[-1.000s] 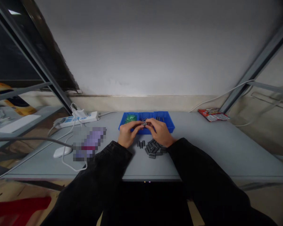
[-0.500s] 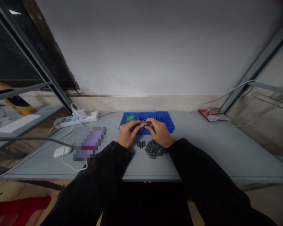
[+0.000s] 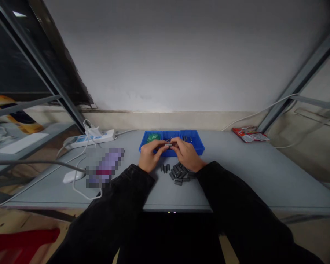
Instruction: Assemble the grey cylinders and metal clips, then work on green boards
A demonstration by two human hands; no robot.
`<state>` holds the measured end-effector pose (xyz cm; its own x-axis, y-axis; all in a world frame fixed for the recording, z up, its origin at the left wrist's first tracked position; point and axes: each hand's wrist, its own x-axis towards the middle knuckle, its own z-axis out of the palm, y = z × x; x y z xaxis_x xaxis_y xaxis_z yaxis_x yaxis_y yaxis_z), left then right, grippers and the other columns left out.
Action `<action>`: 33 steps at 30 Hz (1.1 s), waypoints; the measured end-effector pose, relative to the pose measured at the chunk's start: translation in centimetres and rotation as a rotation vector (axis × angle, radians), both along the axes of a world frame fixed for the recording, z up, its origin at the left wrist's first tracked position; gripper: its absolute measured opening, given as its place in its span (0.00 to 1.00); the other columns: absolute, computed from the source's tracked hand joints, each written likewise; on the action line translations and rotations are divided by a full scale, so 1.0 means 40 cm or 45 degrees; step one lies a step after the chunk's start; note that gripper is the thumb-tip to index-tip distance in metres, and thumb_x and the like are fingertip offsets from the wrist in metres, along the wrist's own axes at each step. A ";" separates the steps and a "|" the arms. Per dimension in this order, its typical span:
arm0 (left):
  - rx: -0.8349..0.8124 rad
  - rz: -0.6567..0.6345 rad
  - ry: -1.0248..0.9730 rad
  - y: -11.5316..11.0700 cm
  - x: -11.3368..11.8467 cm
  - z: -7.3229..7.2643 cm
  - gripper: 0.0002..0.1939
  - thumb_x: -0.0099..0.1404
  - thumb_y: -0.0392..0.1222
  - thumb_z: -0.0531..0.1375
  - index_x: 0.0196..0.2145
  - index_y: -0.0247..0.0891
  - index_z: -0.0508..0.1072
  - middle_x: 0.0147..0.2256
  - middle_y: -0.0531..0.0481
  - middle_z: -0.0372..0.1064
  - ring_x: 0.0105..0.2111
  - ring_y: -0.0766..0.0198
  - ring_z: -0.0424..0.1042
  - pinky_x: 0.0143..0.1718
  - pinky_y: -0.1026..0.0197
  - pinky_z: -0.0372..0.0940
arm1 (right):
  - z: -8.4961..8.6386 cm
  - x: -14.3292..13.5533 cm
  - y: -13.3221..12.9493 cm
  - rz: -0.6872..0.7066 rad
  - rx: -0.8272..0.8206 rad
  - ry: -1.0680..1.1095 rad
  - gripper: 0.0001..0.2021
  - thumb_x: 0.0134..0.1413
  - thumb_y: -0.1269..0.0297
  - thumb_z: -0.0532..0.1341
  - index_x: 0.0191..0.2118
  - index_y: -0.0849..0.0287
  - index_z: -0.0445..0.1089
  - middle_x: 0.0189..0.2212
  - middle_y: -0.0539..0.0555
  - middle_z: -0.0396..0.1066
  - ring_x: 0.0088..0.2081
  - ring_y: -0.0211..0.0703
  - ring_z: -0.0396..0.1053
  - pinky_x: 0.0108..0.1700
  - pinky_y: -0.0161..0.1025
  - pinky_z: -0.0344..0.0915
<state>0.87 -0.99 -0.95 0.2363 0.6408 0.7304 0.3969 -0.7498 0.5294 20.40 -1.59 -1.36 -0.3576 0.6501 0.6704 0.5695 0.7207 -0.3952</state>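
Note:
My left hand (image 3: 149, 156) and my right hand (image 3: 186, 154) meet in front of a blue three-compartment tray (image 3: 199, 146) and together pinch a small dark grey part (image 3: 168, 145) between their fingertips. A pile of several dark grey cylindrical parts (image 3: 179, 173) lies on the grey table (image 3: 247, 167) just below my hands. The tray's left compartment holds green pieces (image 3: 153, 137); the right one holds small dark items (image 3: 187, 139).
A white power strip (image 3: 91, 139) with cables lies at the back left, a white mouse (image 3: 71, 176) and a blurred purple object (image 3: 105, 167) to the left. Red packets (image 3: 249, 134) lie at the back right. Metal shelf struts rise on both sides. A red stool (image 3: 22, 242) stands low left.
Both hands stay together on the small part, with only slight finger shifts. The view has moved a touch.

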 end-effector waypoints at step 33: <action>0.064 -0.034 0.075 0.003 -0.001 0.001 0.09 0.70 0.43 0.62 0.44 0.38 0.79 0.39 0.47 0.79 0.36 0.63 0.76 0.37 0.62 0.71 | 0.002 0.001 0.001 0.045 0.006 -0.015 0.09 0.71 0.65 0.52 0.51 0.56 0.66 0.44 0.56 0.73 0.43 0.46 0.72 0.48 0.43 0.67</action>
<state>0.84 -0.86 -0.92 0.2964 0.5968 0.7457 0.4060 -0.7854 0.4672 20.44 -1.54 -1.28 -0.3880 0.6335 0.6694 0.5481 0.7425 -0.3851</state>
